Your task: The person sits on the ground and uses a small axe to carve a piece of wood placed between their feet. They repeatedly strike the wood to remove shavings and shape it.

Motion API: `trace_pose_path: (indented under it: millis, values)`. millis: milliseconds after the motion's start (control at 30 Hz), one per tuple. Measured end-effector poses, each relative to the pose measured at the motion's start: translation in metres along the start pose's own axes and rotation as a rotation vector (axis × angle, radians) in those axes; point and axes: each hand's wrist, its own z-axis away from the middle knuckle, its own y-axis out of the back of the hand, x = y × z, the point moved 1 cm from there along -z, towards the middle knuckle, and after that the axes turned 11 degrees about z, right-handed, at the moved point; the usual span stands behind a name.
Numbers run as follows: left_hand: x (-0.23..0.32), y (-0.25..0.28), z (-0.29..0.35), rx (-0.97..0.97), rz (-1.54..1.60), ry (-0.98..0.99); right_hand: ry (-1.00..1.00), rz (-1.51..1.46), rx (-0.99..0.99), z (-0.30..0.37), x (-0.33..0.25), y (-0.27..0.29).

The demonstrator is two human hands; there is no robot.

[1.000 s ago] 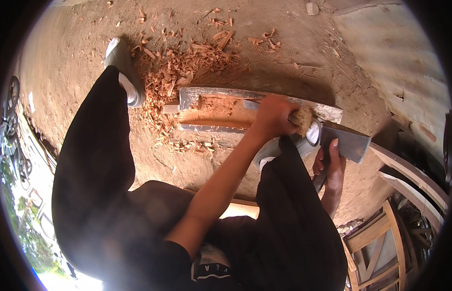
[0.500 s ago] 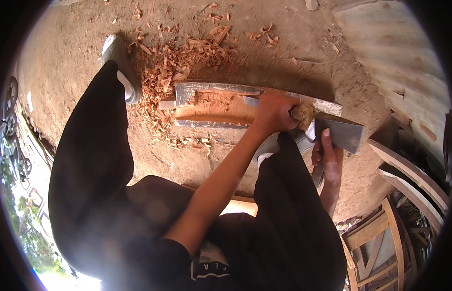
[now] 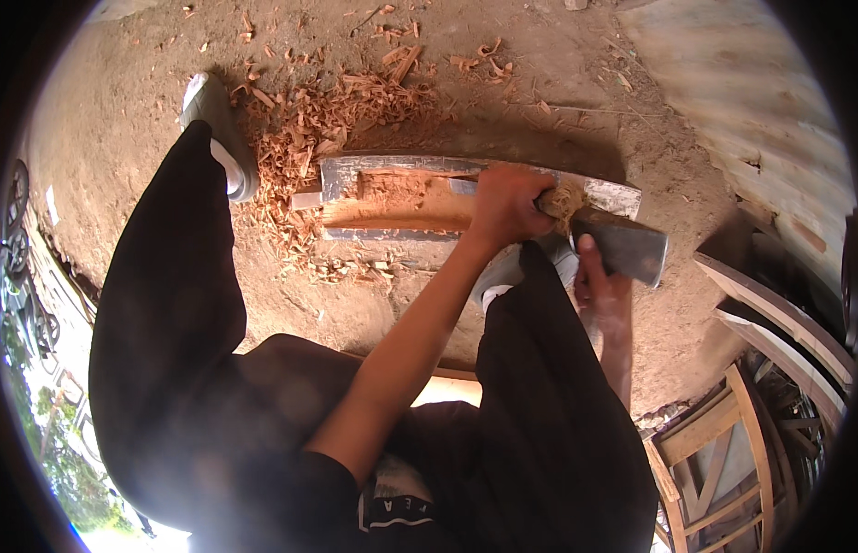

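My left hand (image 3: 508,207) is closed round the handle of a chisel. Its frayed, fibrous butt end (image 3: 567,203) sticks out to the right of the fist, and a bit of the metal blade (image 3: 463,186) shows on the left. The chisel lies over a long wooden piece (image 3: 576,181) with weathered dark edges and a hollowed, orange-brown trough. My right hand (image 3: 602,290) is closed on a tool with a broad flat grey metal head (image 3: 627,247), its thumb against the metal. That head is right beside the chisel's butt; whether they touch I cannot tell.
Wood shavings (image 3: 300,138) lie heaped on the dirt floor (image 3: 521,55) beyond and left of the wooden piece. My shoes flank it. Curved boards (image 3: 779,304) and a wooden frame (image 3: 710,452) stand at the right, below a corrugated sheet (image 3: 752,92).
The flat metal head has moved left and tilted, closer to the chisel's butt, with my right hand. My left hand still grips the chisel; the whole view has shifted slightly.
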Motion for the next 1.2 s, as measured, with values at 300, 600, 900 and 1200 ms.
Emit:
trace_pose_path:
  millis: [300, 600, 900, 1200]
  values:
    - [-0.002, 0.002, 0.0, -0.094, -0.067, 0.033, -0.044, -0.12, -0.007, -0.013, 0.001, 0.0]
    - [-0.004, 0.01, 0.0, -0.051, -0.036, 0.075, 0.027, -0.011, 0.026, -0.015, 0.001, -0.011]
    - [-0.007, 0.018, 0.004, 0.019, -0.069, 0.12, 0.002, -0.013, -0.033, -0.01, -0.014, -0.011]
    - [-0.013, 0.025, 0.012, -0.016, -0.158, 0.109, 0.007, 0.003, -0.098, -0.019, -0.015, -0.015]
